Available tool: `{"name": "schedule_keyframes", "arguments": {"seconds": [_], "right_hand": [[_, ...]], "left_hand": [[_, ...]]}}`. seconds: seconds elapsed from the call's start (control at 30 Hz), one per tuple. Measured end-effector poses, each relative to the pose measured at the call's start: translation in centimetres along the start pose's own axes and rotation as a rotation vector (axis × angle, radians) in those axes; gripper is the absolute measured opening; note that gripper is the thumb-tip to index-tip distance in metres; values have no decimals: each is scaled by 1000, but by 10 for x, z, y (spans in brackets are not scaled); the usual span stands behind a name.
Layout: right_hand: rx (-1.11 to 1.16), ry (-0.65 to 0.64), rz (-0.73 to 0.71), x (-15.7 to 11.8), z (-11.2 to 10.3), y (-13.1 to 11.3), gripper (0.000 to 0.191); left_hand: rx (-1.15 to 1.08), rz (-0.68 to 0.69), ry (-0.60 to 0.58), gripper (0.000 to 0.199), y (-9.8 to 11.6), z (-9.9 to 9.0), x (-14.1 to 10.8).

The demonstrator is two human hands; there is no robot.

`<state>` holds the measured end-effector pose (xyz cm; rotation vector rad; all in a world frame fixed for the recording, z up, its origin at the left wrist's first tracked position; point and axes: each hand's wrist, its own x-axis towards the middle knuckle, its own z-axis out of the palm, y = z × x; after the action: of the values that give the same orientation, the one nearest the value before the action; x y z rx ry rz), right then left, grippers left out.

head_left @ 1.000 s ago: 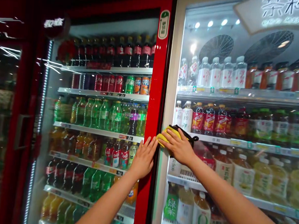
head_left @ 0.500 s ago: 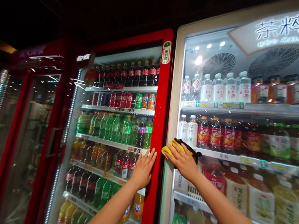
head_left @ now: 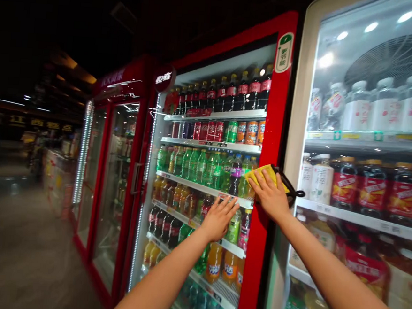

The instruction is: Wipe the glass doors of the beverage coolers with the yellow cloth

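My right hand (head_left: 270, 196) presses a yellow cloth with black edging (head_left: 261, 175) flat against the glass door and red frame of a drinks fridge (head_left: 262, 262). A black loop of the cloth sticks out to the right of my wrist. Lower and to the left, my left hand (head_left: 219, 217) has its fingers spread over the glass of the same door and holds nothing. Behind the glass stand rows of bottles and cans on white shelves (head_left: 208, 191).
On the right is a second fridge with a pale frame (head_left: 301, 86), stocked with bottled drinks. Further left stands another red fridge (head_left: 100, 175) with a door handle (head_left: 135, 179). A dark floor (head_left: 20, 235) stretches away on the far left, beside stacked goods (head_left: 58, 177).
My right hand has moved the cloth from the pale fridge's frame onto the red fridge's door. My left hand has shifted from beside the red frame further onto the glass. The view has turned left.
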<state>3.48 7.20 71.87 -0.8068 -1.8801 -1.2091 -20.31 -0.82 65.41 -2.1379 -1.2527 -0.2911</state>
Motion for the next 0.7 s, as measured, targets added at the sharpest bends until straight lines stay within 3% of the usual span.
{"name": "schedule_keyframes", "arguments": {"seconds": [0.2,0.33,0.5,0.6,0.7], "right_hand": [[-44,-138,112,4,26,-75,56],[-89,-252,272,6,53,-134,67],[-125,-324,319,0,87,-202,75],[-150,-330,367,-3,102,-223,74],[-176,-317,403,-9,110,-225,74]], "left_hand": [[-26,-34,-96,89,-77,7,-71],[-25,19,-64,88,-148,14,-131],[-17,92,-23,90,-227,20,-200],[-27,70,20,90,-260,23,-231],[-45,25,50,90,-287,28,-256]]}}
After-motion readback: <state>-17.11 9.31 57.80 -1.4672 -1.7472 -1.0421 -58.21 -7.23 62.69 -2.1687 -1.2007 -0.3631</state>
